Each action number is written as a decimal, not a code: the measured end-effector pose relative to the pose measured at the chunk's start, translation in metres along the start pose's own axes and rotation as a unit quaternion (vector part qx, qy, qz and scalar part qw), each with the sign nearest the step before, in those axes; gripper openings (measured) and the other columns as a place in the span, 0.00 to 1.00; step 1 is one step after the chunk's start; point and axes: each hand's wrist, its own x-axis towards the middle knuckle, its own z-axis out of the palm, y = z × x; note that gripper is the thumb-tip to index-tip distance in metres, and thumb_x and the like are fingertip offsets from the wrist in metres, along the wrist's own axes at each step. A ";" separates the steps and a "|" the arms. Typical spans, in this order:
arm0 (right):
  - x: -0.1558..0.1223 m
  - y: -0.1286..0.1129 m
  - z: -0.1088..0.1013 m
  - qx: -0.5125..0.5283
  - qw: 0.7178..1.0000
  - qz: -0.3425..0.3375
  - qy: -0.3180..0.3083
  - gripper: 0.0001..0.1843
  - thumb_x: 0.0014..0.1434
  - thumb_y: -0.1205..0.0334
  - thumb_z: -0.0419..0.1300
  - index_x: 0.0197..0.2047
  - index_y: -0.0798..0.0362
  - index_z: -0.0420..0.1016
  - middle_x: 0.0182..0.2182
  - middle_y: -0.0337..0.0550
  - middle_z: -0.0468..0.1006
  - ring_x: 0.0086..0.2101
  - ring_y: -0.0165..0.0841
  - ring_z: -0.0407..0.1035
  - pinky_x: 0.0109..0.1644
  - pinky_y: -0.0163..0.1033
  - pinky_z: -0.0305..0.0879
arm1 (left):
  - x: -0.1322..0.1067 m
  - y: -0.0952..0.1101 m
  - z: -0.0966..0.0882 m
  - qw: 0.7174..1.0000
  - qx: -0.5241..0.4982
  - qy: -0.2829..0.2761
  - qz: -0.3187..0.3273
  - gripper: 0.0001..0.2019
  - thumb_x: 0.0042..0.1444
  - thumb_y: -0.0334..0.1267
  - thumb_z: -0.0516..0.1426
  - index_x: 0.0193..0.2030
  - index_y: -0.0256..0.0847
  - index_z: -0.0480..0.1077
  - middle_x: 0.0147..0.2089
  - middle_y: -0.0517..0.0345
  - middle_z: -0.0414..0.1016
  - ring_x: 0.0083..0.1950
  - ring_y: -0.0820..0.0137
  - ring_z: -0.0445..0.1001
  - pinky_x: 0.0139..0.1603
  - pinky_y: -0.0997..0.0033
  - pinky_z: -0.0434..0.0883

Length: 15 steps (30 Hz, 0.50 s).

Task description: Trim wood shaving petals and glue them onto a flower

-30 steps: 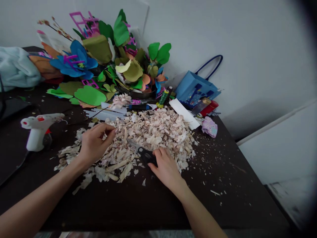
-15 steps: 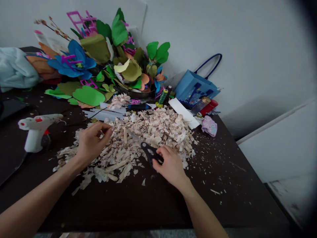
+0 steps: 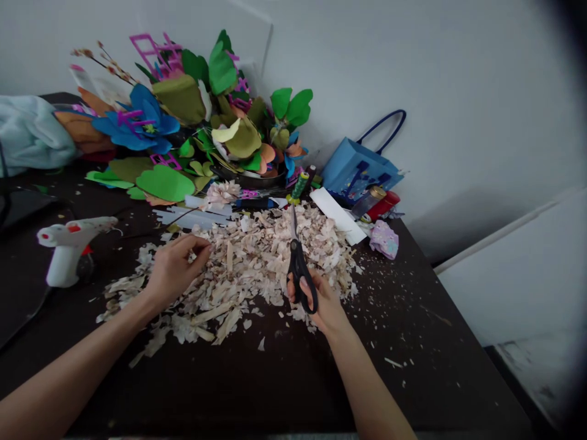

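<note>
A heap of pale paper scraps [image 3: 257,256] covers the middle of the dark table [image 3: 284,379]. My right hand [image 3: 321,302] grips black-handled scissors [image 3: 297,256] at the heap's near right edge. The scissors stand lifted with blades closed and pointing away from me. My left hand [image 3: 177,266] rests on the heap's left side, fingers pinched together on a thin wire stem [image 3: 183,215] or a small scrap; I cannot make out which.
A white glue gun [image 3: 68,241] stands at the left. Coloured paper flowers and leaves [image 3: 192,116] pile up at the back. A blue bag [image 3: 360,168], a green thread spool [image 3: 299,183], a white strip [image 3: 339,214] and a red tube [image 3: 384,203] lie at the back right.
My right hand took the scissors off the scraps and lifted them, swinging the blades from leftward to straight away from me. My left hand stayed almost still.
</note>
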 end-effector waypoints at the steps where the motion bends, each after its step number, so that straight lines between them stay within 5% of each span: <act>1: 0.000 0.001 0.000 0.008 1.000 -0.002 0.003 0.21 0.53 0.45 0.73 0.36 0.55 0.78 0.25 0.40 0.76 0.25 0.29 0.67 0.31 0.35 0.64 | 0.001 -0.002 0.000 1.000 0.002 0.006 -0.008 0.06 0.62 0.39 0.57 0.34 0.44 0.73 0.29 0.60 0.75 0.26 0.70 0.68 0.29 0.70 0.65; 5: 0.002 0.005 -0.002 0.027 1.000 -0.006 0.000 0.22 0.52 0.45 0.73 0.36 0.55 0.77 0.24 0.40 0.74 0.26 0.30 0.66 0.28 0.35 0.60 | 0.011 -0.010 -0.006 0.999 0.021 0.023 -0.042 0.08 0.62 0.42 0.55 0.38 0.43 0.73 0.33 0.57 0.76 0.28 0.69 0.69 0.32 0.69 0.68; 15: 0.008 0.012 -0.003 0.067 0.997 0.013 0.026 0.22 0.52 0.43 0.72 0.35 0.55 0.79 0.22 0.39 0.71 0.24 0.31 0.64 0.29 0.38 0.59 | 0.076 -0.047 -0.015 0.968 0.194 -0.108 -0.114 0.12 0.59 0.40 0.56 0.45 0.34 0.72 0.46 0.39 0.77 0.45 0.53 0.74 0.43 0.61 0.68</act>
